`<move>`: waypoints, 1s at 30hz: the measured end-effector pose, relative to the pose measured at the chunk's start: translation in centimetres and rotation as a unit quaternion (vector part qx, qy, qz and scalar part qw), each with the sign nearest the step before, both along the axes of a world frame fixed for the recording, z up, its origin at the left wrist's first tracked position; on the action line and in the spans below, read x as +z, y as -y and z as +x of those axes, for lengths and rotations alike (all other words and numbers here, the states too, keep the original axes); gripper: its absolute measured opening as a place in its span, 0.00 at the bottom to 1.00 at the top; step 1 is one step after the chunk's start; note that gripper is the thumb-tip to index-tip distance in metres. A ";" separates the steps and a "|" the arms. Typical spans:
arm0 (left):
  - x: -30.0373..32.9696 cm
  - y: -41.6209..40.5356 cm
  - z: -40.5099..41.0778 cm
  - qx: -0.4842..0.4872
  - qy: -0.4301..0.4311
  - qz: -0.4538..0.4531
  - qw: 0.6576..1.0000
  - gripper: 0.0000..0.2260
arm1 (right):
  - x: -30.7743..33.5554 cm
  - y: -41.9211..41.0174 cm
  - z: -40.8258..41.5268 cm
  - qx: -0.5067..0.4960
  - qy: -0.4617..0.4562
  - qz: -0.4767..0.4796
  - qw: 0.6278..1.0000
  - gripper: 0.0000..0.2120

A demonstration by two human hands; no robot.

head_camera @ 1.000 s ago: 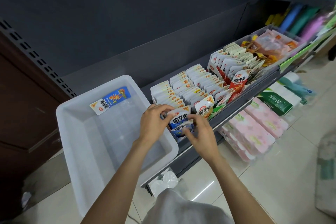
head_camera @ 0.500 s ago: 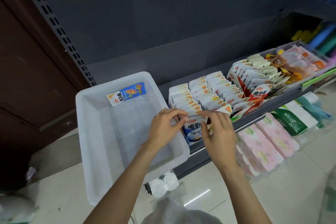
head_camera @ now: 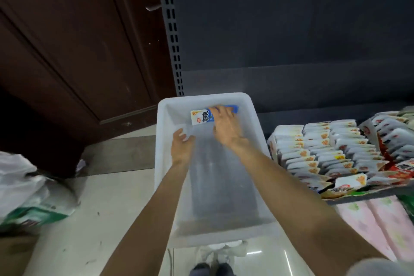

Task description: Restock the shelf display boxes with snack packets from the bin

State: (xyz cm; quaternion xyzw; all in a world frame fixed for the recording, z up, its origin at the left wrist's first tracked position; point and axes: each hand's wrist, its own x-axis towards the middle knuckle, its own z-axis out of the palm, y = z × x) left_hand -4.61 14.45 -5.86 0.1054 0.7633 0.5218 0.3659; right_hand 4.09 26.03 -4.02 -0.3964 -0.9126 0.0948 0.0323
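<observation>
Both hands have left the shelf display boxes and now reach into the white translucent plastic bin (head_camera: 257, 132). Right hand (head_camera: 225, 127) lies over the last blue-and-white snack packet (head_camera: 201, 116) at the bin's far end, fingers spread on it; whether they grasp it, cannot tell. Left hand (head_camera: 182, 145) hovers beside, fingers relaxed. Bin otherwise bare, so restocking looks nearly finished. Display boxes of white packets (head_camera: 324, 150) look packed.
</observation>
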 end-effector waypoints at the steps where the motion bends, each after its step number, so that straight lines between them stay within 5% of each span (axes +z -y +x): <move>1: -0.2 -0.3 -0.5 0.002 0.001 -0.007 1.000 0.22 | -0.5 -0.4 -0.4 -0.002 0.012 0.013 1.000 0.29; 7: -0.5 -2.0 -1.8 -0.030 0.036 0.006 0.999 0.24 | -1.3 -1.3 -1.3 0.041 0.086 0.161 0.982 0.12; 9: -0.8 -2.3 -1.9 -0.028 0.076 -0.005 0.997 0.28 | -1.2 -0.6 -1.2 0.028 0.083 0.061 0.994 0.11; 12: -0.5 -1.3 -1.2 -0.015 0.166 0.005 0.986 0.28 | 0.0 1.3 -0.5 -0.085 -0.100 -0.053 0.990 0.09; 16: 2.4 1.9 0.4 -0.132 0.248 0.097 0.955 0.12 | 2.6 4.1 2.8 -0.175 -0.317 -0.312 0.878 0.05; 18: 4.4 3.3 1.2 -0.182 0.207 0.132 0.952 0.12 | 4.6 5.9 5.4 -0.182 -0.383 -0.375 0.824 0.01; 22: 8.9 5.0 4.4 -0.288 0.001 0.177 0.941 0.08 | 9.0 9.7 11.7 -0.169 -0.501 -0.353 0.772 0.12; 30: 9.9 2.2 13.9 -0.470 -0.349 0.297 0.755 0.10 | 12.2 15.0 25.7 -0.258 -0.647 -0.170 0.697 0.09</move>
